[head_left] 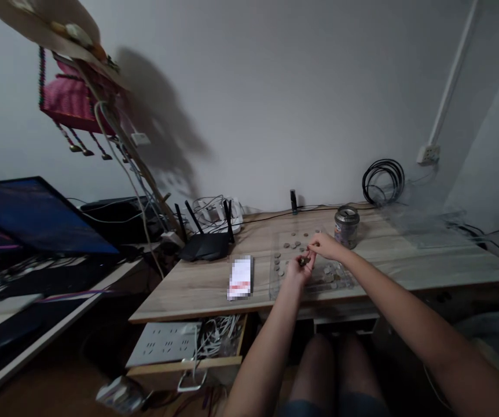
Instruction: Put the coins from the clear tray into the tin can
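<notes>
My left hand [298,271] is cupped, palm up, around a small pile of coins [304,261]. Over its fingertips, my right hand [324,246] has its thumb and fingers pinched together; whatever is between them is too small to make out. Both hands are above a clear plastic tray [274,286] near the front of the wooden desk [206,284]. Several loose coins [286,245] lie spread across the tray, left of and beyond my hands. More coins [328,277] lie to the right, beneath my right forearm. A can-shaped coin bank [347,226] stands upright behind my right wrist.
A phone [241,278] lies left of the tray, with a black router [206,245] behind it. Below, an open drawer [184,366] holds a power strip and white cables. At the back are a small black stick-like object [293,201] and coiled black cable [383,182].
</notes>
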`<state>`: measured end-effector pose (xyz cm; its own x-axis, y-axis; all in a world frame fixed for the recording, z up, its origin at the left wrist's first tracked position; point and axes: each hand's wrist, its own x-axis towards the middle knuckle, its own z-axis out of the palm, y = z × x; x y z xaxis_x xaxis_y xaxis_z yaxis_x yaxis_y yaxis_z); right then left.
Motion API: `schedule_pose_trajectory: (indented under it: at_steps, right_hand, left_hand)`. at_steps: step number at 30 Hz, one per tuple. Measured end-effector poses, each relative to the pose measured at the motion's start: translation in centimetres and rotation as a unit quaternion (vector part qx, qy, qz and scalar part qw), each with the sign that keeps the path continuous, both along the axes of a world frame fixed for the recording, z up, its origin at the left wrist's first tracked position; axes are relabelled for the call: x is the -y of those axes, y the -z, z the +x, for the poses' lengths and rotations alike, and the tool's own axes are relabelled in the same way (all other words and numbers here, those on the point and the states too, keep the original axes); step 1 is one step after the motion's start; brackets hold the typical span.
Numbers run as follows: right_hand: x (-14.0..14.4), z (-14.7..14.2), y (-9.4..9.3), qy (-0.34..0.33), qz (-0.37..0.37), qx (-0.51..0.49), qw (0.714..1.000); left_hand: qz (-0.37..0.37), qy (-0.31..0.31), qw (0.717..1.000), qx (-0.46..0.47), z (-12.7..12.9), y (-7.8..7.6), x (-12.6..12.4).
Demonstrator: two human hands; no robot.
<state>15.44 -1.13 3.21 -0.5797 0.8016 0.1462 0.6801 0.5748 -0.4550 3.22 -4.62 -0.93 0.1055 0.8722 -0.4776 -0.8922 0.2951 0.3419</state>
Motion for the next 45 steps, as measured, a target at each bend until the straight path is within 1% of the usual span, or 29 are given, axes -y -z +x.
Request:
schedule_pose_trajectory:
  at_steps: [3, 5, 7, 9, 11, 13, 14, 15, 16, 18, 20, 22, 24, 25, 26, 27, 28, 29, 30, 31, 32, 33, 34, 36, 38, 40, 41, 43, 45]
  right_hand:
    - [0.3, 0.2, 0.5, 0.007, 0.003, 0.041, 0.999]
    - [0.7, -0.3, 1.4, 0.039, 0.007, 0.054, 0.998]
    - [0.9, -0.7, 2.2, 0.07, 0.012, 0.044, 0.997]
    - [0.6, -0.2, 2.2, 0.082, 0.017, -0.003, 0.996]
    - [-0.6, 1.4, 1.0, 0.106, 0.046, -0.078, 0.99]
    - [-2.4, 4.2, -0.9, 0.186, 0.109, -0.139, 0.967]
    - [-3.4, 5.7, -2.0, 0.249, 0.143, -0.147, 0.946]
    - [-4.5, 7.2, -2.9, 0.306, 0.162, -0.128, 0.929]
    - [-5.5, 8.4, -3.7, 0.357, 0.162, -0.093, 0.915]
    - [-7.3, 10.2, -4.7, 0.413, 0.138, -0.013, 0.9]
    - [-8.3, 10.7, -5.2, 0.426, 0.106, 0.05, 0.897]
    - [-8.5, 10.2, -5.4, 0.437, 0.092, 0.088, 0.89]
    - [-7.7, 9.0, -5.5, 0.449, 0.125, 0.09, 0.88]
    - [-7.0, 8.2, -5.3, 0.444, 0.157, 0.072, 0.879]
    - [-6.1, 7.2, -4.9, 0.422, 0.188, 0.044, 0.886]
    - [-5.1, 6.2, -4.2, 0.38, 0.203, 0.014, 0.902]
    - [-4.0, 5.0, -3.2, 0.321, 0.195, -0.012, 0.927]
    - [-2.9, 3.8, -2.0, 0.245, 0.157, -0.031, 0.956]
    - [-1.9, 2.7, -0.6, 0.166, 0.091, -0.036, 0.981]
    - [-1.1, 1.7, 0.8, 0.102, 0.03, -0.052, 0.993]
    - [-0.5, 0.9, 2.2, 0.062, -0.019, -0.075, 0.995]
    - [-0.1, 0.3, 3.3, 0.045, -0.051, -0.099, 0.993]
    - [0.1, 0.0, 4.1, 0.047, -0.065, -0.122, 0.989]
    - [-0.2, 0.1, 4.6, 0.076, -0.058, -0.148, 0.984]
    - [-1.2, 1.3, 3.4, 0.103, -0.024, -0.156, 0.982]
    - [-2.7, 3.2, 1.1, 0.141, 0.033, -0.166, 0.975]
    - [-3.6, 4.3, -0.3, 0.174, 0.066, -0.165, 0.969]
    - [-5.4, 6.7, -2.9, 0.277, 0.125, -0.129, 0.944]
    - [-7.1, 8.8, -4.7, 0.381, 0.141, -0.034, 0.913]
  left_hand:
    - [0.004, 0.033, 0.999, -0.006, 0.4, 0.4, -0.9]
    - [0.006, 0.058, 0.998, -0.012, 0.5, 0.6, -1.1]
    - [0.008, 0.065, 0.998, -0.015, 0.4, 0.9, -1.1]
    - [0.007, 0.061, 0.998, -0.014, 0.3, 1.3, -0.9]
    - [0.005, 0.06, 0.998, -0.016, 0.2, 1.8, -0.5]
    - [0.003, 0.054, 0.998, -0.024, 0.1, 2.2, -0.3]
    - [0.002, 0.052, 0.998, -0.029, 0.1, 2.3, -0.2]
    - [0.001, 0.049, 0.998, -0.032, 0.2, 2.3, -0.1]
    - [0.0, 0.05, 0.998, -0.035, 0.2, 2.3, 0.0]
    - [0.0, 0.059, 0.997, -0.04, 0.2, 2.2, 0.1]
    - [0.01, 0.061, 0.997, -0.051, 0.3, 2.0, 0.2]
    - [0.024, 0.055, 0.996, -0.071, 0.3, 1.9, 0.3]
    - [0.039, 0.049, 0.993, -0.102, 0.4, 1.9, 0.4]
    - [0.047, 0.05, 0.99, -0.12, 0.4, 1.9, 0.4]
    - [0.057, 0.055, 0.987, -0.138, 0.4, 1.9, 0.4]
    - [0.069, 0.064, 0.984, -0.152, 0.4, 2.0, 0.4]
    - [0.081, 0.075, 0.981, -0.163, 0.4, 2.0, 0.4]
    - [0.091, 0.087, 0.978, -0.169, 0.4, 2.1, 0.3]
    - [0.097, 0.095, 0.975, -0.174, 0.4, 2.1, 0.3]
    - [0.1, 0.101, 0.973, -0.18, 0.4, 2.1, 0.3]
    - [0.102, 0.104, 0.972, -0.186, 0.4, 2.1, 0.3]
    - [0.105, 0.104, 0.97, -0.192, 0.4, 2.1, 0.3]
    - [0.108, 0.102, 0.969, -0.198, 0.5, 2.1, 0.3]
    - [0.117, 0.104, 0.967, -0.201, 0.5, 2.1, 0.4]
    - [0.116, 0.12, 0.966, -0.195, 0.6, 2.0, 0.5]
    - [0.106, 0.138, 0.967, -0.185, 0.5, 2.0, 0.5]
    - [0.102, 0.143, 0.968, -0.181, 0.5, 2.0, 0.5]
    - [0.097, 0.142, 0.969, -0.178, 0.5, 2.0, 0.4]
    - [0.094, 0.134, 0.97, -0.182, 0.5, 2.1, 0.4]
